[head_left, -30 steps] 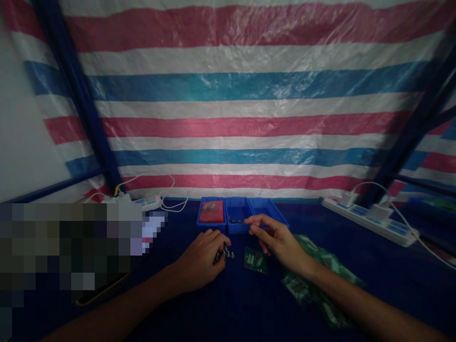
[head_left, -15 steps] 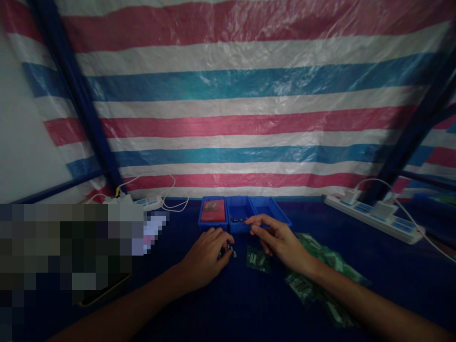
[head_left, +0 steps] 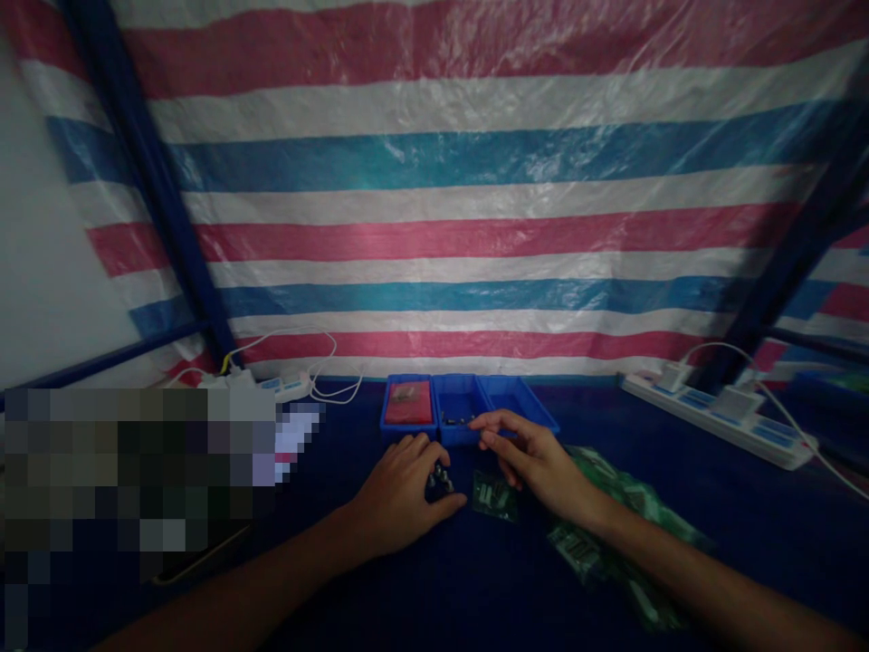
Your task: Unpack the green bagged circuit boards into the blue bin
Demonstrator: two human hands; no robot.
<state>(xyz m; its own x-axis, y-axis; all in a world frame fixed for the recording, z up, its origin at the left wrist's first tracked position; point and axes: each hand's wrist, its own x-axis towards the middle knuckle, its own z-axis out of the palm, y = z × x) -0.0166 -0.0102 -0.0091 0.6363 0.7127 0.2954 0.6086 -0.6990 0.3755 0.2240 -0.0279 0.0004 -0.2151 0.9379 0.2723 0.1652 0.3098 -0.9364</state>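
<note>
Several small shiny metal pieces (head_left: 441, 478), too small to identify, lie on the blue table inside the curve of my left hand (head_left: 402, 489). Its thumb is spread away from the fingers, so the hand is open around them. My right hand (head_left: 526, 453) reaches to the front edge of the middle blue bin (head_left: 458, 391). Thumb and index finger are drawn close in a pinch; whatever is between them cannot be made out. More small pieces (head_left: 453, 419) lie at the front of that bin. Below the right hand lies a small clear packet (head_left: 494, 496) with parts inside.
A left blue bin (head_left: 384, 418) holds a red packet (head_left: 411, 409); another blue bin (head_left: 510, 397) stands at right. Green-tinted plastic bags (head_left: 628, 507) lie under my right forearm. White power strips (head_left: 767, 435) with cables sit on both sides. A striped sheet (head_left: 434, 208) hangs behind.
My left thumb has moved outward to the right, away from the fingers, showing more of the metal pieces. The right hand keeps nearly the same pose at the middle bin.
</note>
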